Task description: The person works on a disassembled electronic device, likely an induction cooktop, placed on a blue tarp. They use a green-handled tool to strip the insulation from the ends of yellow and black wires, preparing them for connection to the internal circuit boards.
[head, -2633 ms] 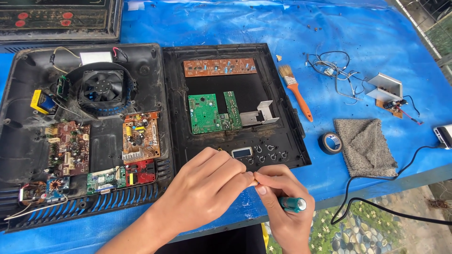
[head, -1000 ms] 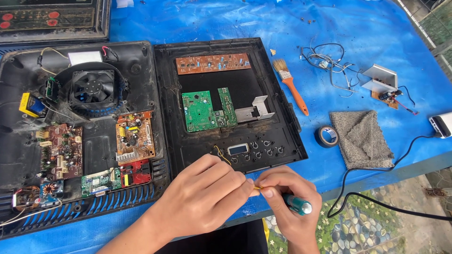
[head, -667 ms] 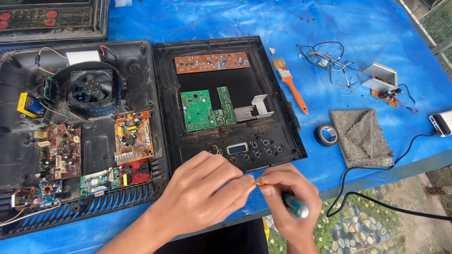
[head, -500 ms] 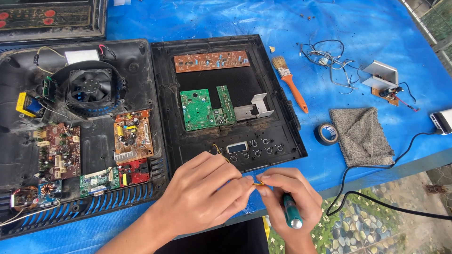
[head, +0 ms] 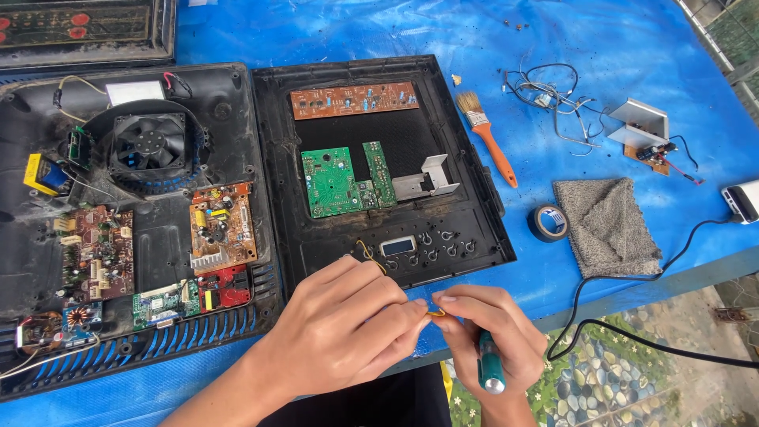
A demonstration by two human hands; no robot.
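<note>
The big black case lies wide open, so its boards are already bared. Inside sit a green board, a long brown board and a fan. Near us, the left hand and right hand pinch a small yellow wire between fingertips. The right hand also grips a green-handled screwdriver.

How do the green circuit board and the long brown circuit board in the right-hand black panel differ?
The green circuit board is squarish and sits mid-panel; the brown circuit board is a long narrow strip along the panel's top edge. The green one lies beside a second, narrower green strip; the brown one stands alone. Both lie flat inside the black panel, away from both hands.
</note>
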